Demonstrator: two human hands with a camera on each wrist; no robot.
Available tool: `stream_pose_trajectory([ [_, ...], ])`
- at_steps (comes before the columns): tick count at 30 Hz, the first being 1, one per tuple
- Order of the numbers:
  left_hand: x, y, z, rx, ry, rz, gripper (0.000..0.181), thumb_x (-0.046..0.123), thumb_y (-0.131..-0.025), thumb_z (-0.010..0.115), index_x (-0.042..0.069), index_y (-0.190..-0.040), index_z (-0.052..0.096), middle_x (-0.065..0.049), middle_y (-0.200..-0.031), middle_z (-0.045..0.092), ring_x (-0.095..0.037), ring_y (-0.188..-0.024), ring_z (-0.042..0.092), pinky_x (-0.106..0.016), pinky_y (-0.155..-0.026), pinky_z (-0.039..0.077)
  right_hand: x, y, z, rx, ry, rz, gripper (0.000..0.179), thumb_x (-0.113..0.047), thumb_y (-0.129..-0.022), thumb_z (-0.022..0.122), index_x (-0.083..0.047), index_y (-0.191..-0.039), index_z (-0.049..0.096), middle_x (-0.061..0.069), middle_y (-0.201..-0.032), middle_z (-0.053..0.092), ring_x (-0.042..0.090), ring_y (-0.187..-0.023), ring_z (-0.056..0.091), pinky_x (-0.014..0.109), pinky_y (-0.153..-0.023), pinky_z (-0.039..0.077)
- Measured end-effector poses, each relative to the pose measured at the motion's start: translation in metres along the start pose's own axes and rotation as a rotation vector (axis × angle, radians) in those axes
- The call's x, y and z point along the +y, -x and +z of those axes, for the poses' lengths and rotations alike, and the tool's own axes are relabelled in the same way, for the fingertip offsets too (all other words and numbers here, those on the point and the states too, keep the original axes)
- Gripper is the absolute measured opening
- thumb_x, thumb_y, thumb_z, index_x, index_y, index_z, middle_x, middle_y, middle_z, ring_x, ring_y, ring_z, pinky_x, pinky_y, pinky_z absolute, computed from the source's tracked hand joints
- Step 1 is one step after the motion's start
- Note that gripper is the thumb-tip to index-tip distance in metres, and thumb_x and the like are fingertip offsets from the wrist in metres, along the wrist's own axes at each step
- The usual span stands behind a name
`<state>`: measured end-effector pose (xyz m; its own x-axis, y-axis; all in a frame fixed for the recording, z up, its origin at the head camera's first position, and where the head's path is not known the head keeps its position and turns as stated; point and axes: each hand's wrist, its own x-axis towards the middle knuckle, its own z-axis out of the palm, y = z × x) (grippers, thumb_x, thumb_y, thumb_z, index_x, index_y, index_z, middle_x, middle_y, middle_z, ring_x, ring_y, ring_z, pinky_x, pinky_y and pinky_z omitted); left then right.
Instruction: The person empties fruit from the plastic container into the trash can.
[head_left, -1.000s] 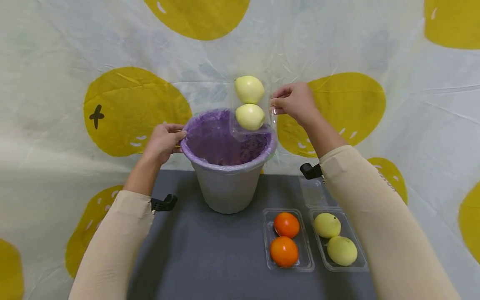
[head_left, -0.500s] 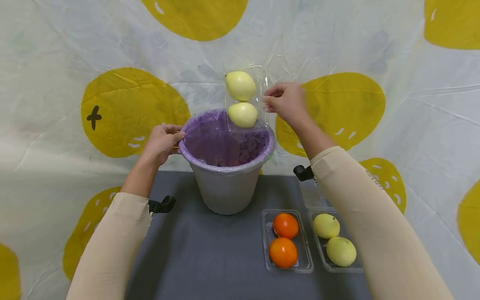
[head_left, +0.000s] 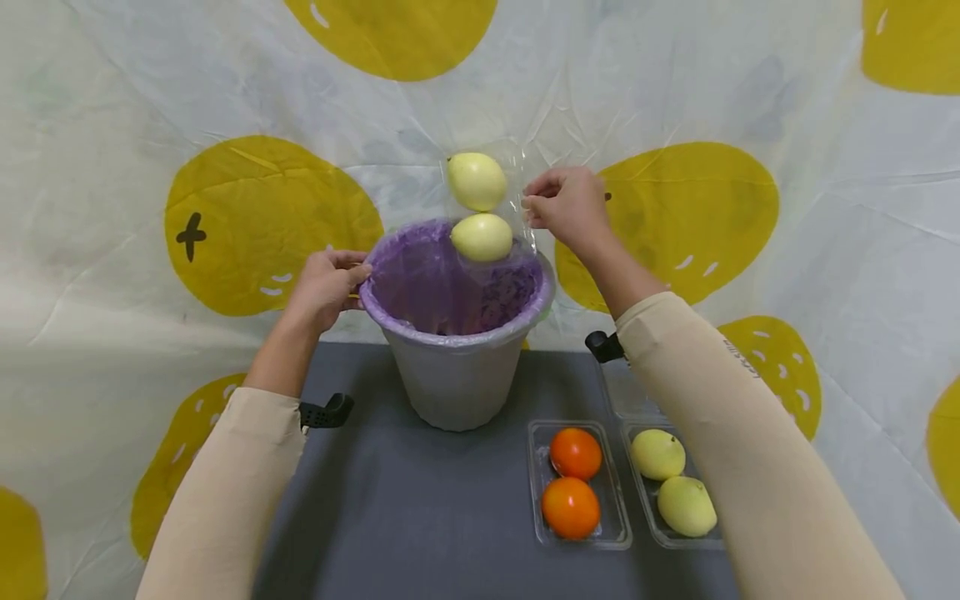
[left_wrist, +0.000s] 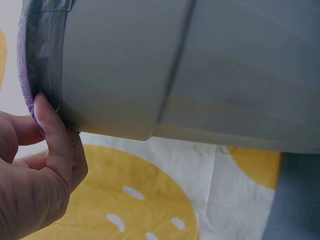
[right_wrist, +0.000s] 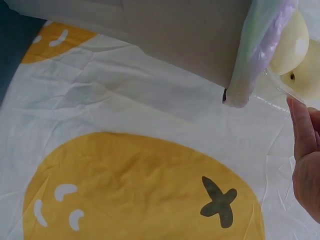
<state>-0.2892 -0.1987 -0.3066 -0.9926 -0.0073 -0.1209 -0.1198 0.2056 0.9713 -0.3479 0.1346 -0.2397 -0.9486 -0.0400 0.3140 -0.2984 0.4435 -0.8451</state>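
Left hand, 1: your left hand (head_left: pixel 324 287) is gripping the lined rim of the bin, thumb and fingers on it.
Right hand, 1: your right hand (head_left: pixel 572 204) is pinching the edge of the raised tray.
Bin, 1: the bin (head_left: pixel 456 383) is standing between your hands, wearing 1 purple liner (head_left: pixel 408 275).
Raised tray, 1: the clear raised tray (head_left: pixel 516 179) is hanging just left of your right hand, above the bin's mouth, carrying 2 pale yellow fruits (head_left: pixel 477 181).
Orange tray, 1: the orange tray (head_left: pixel 617 487) is lying below your right hand, nearer you, holding 2 orange fruits (head_left: pixel 575 452).
Greenish tray, 1: the greenish tray (head_left: pixel 678 543) is sitting beside that one, your right forearm partly covering it, holding 2 yellow-green fruits (head_left: pixel 687 507).
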Motion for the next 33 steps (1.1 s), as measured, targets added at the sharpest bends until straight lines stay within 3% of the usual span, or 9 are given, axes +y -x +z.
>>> stream_pose_trajectory([
  [9,-0.002,0.003,-0.001,0.002,0.007,-0.004,0.049,0.018,-0.108,0.056,0.002,-0.153,0.047,-0.007,-0.120,0.057,-0.011,-0.078,0.065,-0.023,-0.065,0.060,0.001,-0.003,0.007,0.042,0.041,-0.062,0.015,-0.006,-0.095,0.072,0.006,-0.103,0.076,0.020,-0.102,0.074,0.007,-0.065,0.071,0.019,-0.064,0.061],
  [14,-0.001,0.004,-0.001,-0.002,0.012,0.001,0.049,0.018,-0.108,0.056,0.002,-0.153,0.047,-0.008,-0.121,0.057,-0.011,-0.079,0.065,-0.023,-0.065,0.060,0.000,-0.005,0.010,0.056,0.099,-0.107,0.015,-0.007,-0.096,0.070,0.004,-0.104,0.077,0.021,-0.101,0.075,0.014,-0.070,0.072,0.018,-0.065,0.060],
  [19,-0.001,0.004,0.001,-0.004,0.007,0.003,0.049,0.018,-0.108,0.056,0.002,-0.153,0.047,-0.008,-0.120,0.057,-0.011,-0.078,0.065,-0.022,-0.065,0.060,0.000,-0.006,0.011,0.074,0.177,-0.165,0.016,-0.009,-0.097,0.068,0.002,-0.103,0.078,0.018,-0.099,0.077,0.017,-0.073,0.074,0.017,-0.066,0.058],
  [26,0.000,0.003,0.002,-0.004,0.019,0.008,0.049,0.017,-0.107,0.056,0.001,-0.152,0.048,-0.011,-0.122,0.057,-0.011,-0.075,0.065,-0.022,-0.063,0.059,-0.001,-0.007,0.013,0.110,0.281,-0.231,0.016,-0.011,-0.098,0.067,-0.002,-0.102,0.080,0.012,-0.095,0.078,0.008,-0.069,0.070,0.015,-0.066,0.055],
  [33,0.000,0.003,0.003,-0.004,0.017,0.000,0.048,0.017,-0.108,0.054,0.002,-0.153,0.047,-0.011,-0.124,0.055,-0.010,-0.075,0.064,-0.021,-0.062,0.058,-0.003,-0.008,0.016,0.115,0.330,-0.271,0.016,-0.009,-0.097,0.067,-0.002,-0.102,0.080,0.013,-0.096,0.079,0.022,-0.080,0.074,0.022,-0.070,0.055],
])
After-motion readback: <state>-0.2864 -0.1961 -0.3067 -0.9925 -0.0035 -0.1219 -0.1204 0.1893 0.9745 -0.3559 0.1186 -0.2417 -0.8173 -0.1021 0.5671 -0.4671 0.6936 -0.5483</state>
